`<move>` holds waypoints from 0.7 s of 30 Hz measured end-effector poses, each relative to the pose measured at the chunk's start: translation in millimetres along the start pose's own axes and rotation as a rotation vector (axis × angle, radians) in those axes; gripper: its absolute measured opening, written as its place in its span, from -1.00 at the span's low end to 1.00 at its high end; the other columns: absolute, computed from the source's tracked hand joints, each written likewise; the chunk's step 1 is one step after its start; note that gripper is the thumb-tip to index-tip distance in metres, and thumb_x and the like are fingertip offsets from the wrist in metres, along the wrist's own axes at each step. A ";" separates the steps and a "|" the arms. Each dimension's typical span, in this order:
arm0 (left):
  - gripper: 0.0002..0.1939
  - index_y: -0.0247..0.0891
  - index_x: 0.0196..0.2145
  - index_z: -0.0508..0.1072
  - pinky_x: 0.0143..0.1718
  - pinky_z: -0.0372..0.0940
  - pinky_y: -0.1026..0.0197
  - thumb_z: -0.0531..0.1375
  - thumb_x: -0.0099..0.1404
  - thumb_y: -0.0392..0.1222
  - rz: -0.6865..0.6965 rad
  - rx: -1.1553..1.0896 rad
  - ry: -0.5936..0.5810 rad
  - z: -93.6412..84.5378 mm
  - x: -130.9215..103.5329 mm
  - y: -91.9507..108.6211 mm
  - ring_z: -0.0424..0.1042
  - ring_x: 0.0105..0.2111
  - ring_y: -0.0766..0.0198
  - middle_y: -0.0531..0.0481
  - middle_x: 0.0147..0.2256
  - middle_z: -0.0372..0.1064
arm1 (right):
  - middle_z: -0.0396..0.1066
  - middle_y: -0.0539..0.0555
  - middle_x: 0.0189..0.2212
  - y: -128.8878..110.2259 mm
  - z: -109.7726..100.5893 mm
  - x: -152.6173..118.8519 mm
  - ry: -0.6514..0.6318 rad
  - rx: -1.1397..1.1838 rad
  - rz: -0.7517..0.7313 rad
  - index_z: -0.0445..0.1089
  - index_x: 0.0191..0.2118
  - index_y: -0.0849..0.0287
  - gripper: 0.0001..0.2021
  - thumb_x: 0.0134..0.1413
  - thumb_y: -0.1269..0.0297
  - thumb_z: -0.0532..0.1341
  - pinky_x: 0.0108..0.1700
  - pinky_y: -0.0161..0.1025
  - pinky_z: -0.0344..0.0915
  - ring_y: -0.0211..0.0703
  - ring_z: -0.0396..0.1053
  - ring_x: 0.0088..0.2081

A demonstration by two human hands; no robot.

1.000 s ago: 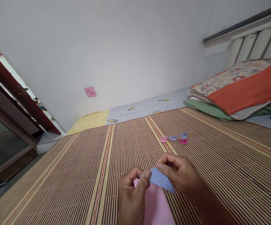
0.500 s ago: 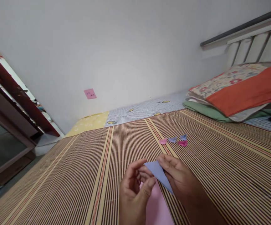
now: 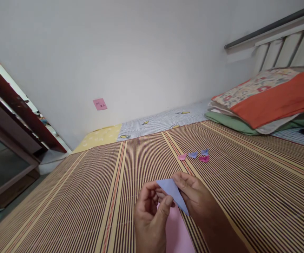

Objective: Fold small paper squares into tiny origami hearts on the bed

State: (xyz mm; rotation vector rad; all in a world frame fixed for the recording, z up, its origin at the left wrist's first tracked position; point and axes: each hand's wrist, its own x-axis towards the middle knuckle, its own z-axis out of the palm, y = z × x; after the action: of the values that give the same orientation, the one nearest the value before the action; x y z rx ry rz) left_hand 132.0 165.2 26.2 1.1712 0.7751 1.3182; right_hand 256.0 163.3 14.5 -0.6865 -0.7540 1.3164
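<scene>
A blue paper folded into a triangle [image 3: 173, 191] is held up between both hands. My right hand [image 3: 191, 193] pinches its upper right edge between thumb and fingers. My left hand [image 3: 153, 207] has its fingers curled behind the paper's left side and its thumb at the lower edge. Beneath the hands a pink paper [image 3: 177, 232] lies on the striped mat [image 3: 88, 189], partly hidden by the left hand. Farther back on the mat sit small folded pieces: a light pink one [image 3: 182, 157], two blue ones [image 3: 193, 155] and a magenta one [image 3: 204, 159].
A pile of folded bedding [image 3: 270, 102] with an orange and floral cover lies at the right. A pink note [image 3: 99, 104] is on the white wall. Behind the mat shows a checked sheet [image 3: 152, 123]; a radiator [image 3: 283, 51] stands at the upper right.
The blue triangle and my right hand have shifted slightly left. My left fingers and thumb have closed in on the paper's left part. The camera view has moved a little.
</scene>
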 end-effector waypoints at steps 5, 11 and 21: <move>-0.68 -0.21 -0.21 0.53 -0.33 0.38 0.24 0.43 0.14 -0.02 -0.017 -0.019 -0.025 -0.3 -1.1 -1.2 0.43 -0.41 0.24 0.03 -0.42 0.43 | 0.31 -0.05 -0.60 6.1 3.8 2.3 -0.016 0.070 0.052 0.33 -0.45 0.17 -0.58 0.09 -0.09 0.37 -0.49 -0.33 0.22 -0.28 0.24 -0.56; -0.73 -0.18 -0.21 0.46 -0.36 0.36 0.28 0.39 0.21 -0.06 0.033 -0.041 0.012 2.2 -1.6 -3.6 0.39 -0.43 0.28 0.04 -0.40 0.41 | 0.31 -0.04 -0.60 4.8 5.8 1.9 -0.014 0.098 0.045 0.33 -0.46 0.16 -0.57 0.07 -0.10 0.38 -0.52 -0.33 0.18 -0.26 0.25 -0.56; -0.87 -0.25 -0.48 0.52 -0.40 0.22 0.31 0.37 0.16 -0.19 0.140 0.155 0.163 -3.2 6.4 -12.2 0.26 -0.44 0.30 0.06 -0.47 0.27 | 0.25 -0.07 -0.58 4.9 11.5 -3.7 0.261 -0.385 -0.315 0.40 -0.44 0.16 -0.69 0.21 0.05 0.28 -0.48 -0.31 0.13 -0.24 0.18 -0.52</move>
State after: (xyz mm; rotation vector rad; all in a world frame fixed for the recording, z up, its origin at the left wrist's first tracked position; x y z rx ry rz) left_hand 133.8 173.7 15.0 1.2703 0.9405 1.5052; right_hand 243.6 160.5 17.1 -0.9809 -0.8694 0.7828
